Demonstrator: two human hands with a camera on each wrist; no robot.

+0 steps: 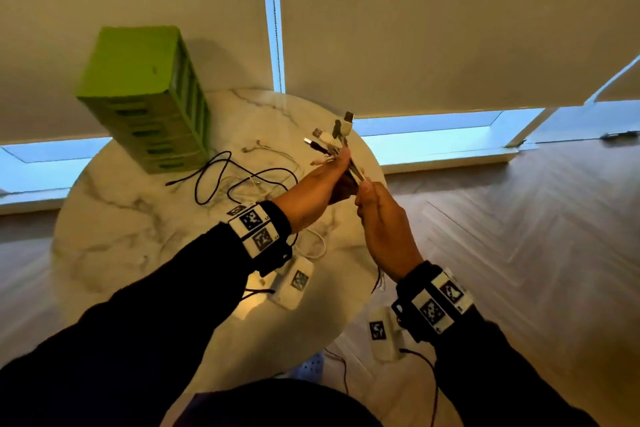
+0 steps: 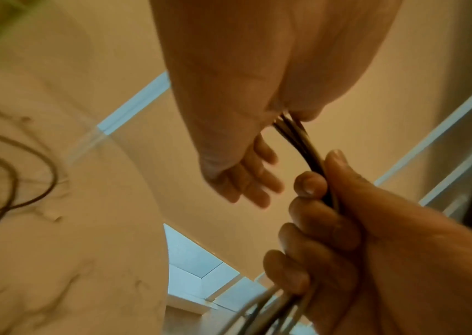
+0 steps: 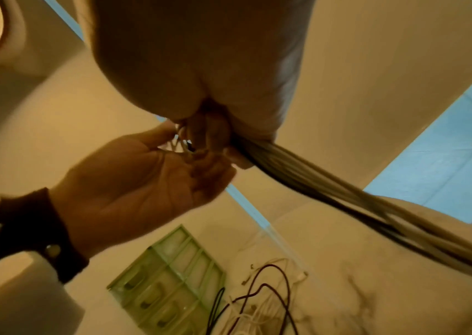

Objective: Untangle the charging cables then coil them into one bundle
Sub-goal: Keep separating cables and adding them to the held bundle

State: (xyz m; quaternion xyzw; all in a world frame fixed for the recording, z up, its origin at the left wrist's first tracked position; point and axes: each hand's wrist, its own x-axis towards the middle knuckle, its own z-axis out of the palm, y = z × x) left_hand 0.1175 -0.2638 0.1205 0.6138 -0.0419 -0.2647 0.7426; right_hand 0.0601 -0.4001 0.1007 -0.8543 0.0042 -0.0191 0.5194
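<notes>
Above the right edge of the round marble surface [image 1: 138, 218], the left hand [image 1: 322, 184] grips the charging cables [image 1: 337, 144] just below their upturned plugs, the right hand [image 1: 381, 218] clasping the strands directly beneath, slack trailing onto the surface.

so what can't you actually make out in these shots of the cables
- How many cables the left hand grips: in the head view its fingers cover the gathered black and white charging cables.
- The right hand grip: seen from behind there; blurred in the right wrist view.
- Whether the loose cable ends on the round white marble table are knotted: too thin, overlapping.
- Contents of the green plastic drawer unit: motion blur.
</notes>
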